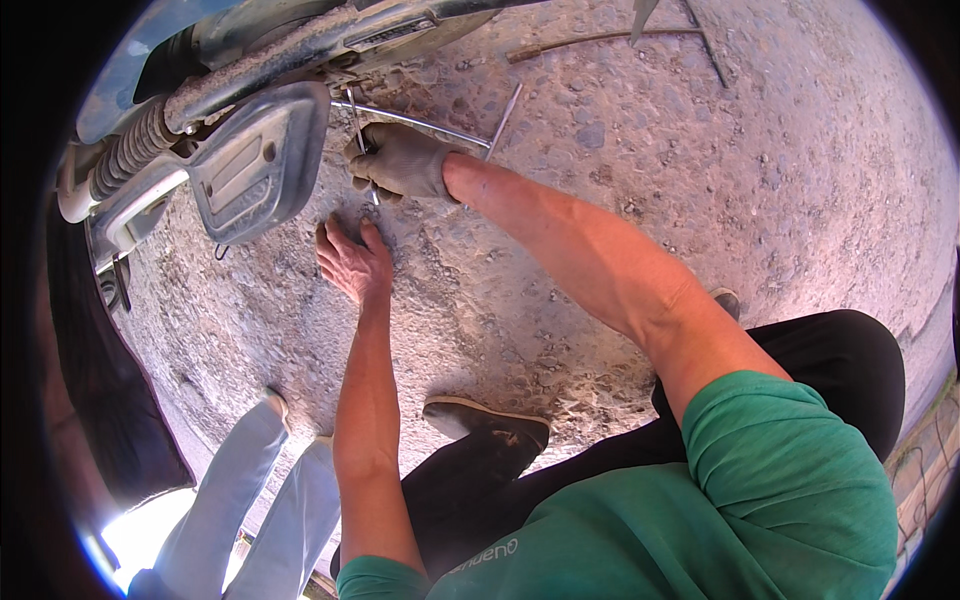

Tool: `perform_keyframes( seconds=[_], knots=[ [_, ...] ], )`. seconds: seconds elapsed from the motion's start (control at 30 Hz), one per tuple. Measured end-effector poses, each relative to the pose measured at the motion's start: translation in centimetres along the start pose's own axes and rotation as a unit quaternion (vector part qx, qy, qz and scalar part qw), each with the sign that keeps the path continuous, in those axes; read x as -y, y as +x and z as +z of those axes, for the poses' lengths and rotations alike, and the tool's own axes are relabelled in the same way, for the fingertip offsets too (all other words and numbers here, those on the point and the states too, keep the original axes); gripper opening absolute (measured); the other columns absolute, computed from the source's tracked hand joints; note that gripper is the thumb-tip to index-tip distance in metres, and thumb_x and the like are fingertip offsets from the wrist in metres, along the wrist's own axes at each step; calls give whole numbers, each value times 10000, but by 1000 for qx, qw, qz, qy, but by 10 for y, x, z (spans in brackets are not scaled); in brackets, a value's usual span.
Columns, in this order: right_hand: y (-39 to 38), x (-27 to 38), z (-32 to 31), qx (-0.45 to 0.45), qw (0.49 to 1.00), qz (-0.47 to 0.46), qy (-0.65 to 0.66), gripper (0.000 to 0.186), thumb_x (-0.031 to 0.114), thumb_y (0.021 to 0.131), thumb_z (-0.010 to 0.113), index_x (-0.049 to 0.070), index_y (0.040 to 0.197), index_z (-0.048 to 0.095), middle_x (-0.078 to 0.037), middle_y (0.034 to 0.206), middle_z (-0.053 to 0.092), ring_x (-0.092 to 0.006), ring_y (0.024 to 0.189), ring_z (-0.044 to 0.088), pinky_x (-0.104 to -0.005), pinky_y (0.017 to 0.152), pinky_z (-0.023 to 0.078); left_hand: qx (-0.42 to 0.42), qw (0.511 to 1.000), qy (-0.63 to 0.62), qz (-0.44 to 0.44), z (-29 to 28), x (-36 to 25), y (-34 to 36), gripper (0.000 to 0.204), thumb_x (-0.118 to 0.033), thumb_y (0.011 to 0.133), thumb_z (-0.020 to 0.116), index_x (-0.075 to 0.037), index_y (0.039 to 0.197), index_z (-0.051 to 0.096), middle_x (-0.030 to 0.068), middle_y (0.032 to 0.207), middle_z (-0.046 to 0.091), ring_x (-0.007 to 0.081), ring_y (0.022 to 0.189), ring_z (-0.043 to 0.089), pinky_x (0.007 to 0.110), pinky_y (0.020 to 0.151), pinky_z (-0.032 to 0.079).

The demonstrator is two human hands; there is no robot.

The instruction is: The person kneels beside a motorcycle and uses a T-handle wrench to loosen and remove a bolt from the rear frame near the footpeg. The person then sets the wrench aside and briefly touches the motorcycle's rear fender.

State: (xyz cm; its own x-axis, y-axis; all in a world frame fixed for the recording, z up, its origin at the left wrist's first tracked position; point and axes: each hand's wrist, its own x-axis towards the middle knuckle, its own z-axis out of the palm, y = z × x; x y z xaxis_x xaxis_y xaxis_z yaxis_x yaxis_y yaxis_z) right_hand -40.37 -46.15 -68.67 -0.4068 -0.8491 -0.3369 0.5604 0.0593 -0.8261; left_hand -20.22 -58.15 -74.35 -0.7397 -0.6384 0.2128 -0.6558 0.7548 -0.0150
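Note:
My right hand (403,163), in a grey work glove, is closed round a thin, shiny metal rod (352,112) whose ends stick out above and below the fingers. Just beyond the glove is a T-handle wrench (425,124), its crossbar at the right and its other end close to the underside of a vehicle. Whether the rod and the wrench touch, I cannot tell. Bare and slightly bent, my left hand (355,262) is nearer to me, low over the ground, with fingers apart and nothing visible in it. A grey plastic panel (255,165) of the vehicle is left of both hands.
A ribbed rubber boot (140,150) and a dirty tube (270,70) belong to the vehicle at upper left. On the rough, stony ground (800,180), a rusty bar (600,38) lies far off. Another person's legs in light jeans (230,490) stand at lower left.

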Motion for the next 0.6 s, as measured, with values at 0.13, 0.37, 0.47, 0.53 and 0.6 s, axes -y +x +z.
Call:
perform_keyframes(
  seconds=[0.13,0.37,0.47,0.53,0.6],
  knots=[
    [3,1,0,10,1000,-4,-12,125,157,980,587,46,1036,571,-76,877,636,-113,678,564,-282,505,462,5,1000,-5,-2,-1,0,0,653,-528,941,531,-110,1434,439,162,1453,439,379,1304,432,538,1044,360],
    [-6,18,4,-5,1000,25,10,122,138,984,576,28,1034,580,-79,848,633,-107,572,525,-271,498,448,21,1000,-13,-7,-2,-1,1,671,-507,933,539,-72,1432,436,189,1457,424,397,1309,412,543,1051,348],
    [-4,42,-8,79,969,89,218,119,111,991,544,-2,1009,574,-86,837,626,-71,541,497,-237,461,428,18,1000,-8,-3,-1,0,1,672,-508,933,541,-73,1434,433,188,1456,423,397,1308,412,544,1051,348],
    [3,61,-29,212,793,92,564,127,98,1000,499,-8,958,554,-80,816,605,-20,490,421,-165,385,343,19,1000,-1,-11,-2,0,-1,665,-515,939,536,-87,1437,433,179,1454,428,389,1307,419,539,1051,352],
    [7,71,-40,250,733,102,624,132,101,1003,488,-4,949,549,-75,812,600,-12,469,393,-146,364,308,23,1000,4,-16,-1,-1,0,651,-531,950,524,-114,1442,436,161,1452,439,372,1305,434,528,1051,360]
  ],
)
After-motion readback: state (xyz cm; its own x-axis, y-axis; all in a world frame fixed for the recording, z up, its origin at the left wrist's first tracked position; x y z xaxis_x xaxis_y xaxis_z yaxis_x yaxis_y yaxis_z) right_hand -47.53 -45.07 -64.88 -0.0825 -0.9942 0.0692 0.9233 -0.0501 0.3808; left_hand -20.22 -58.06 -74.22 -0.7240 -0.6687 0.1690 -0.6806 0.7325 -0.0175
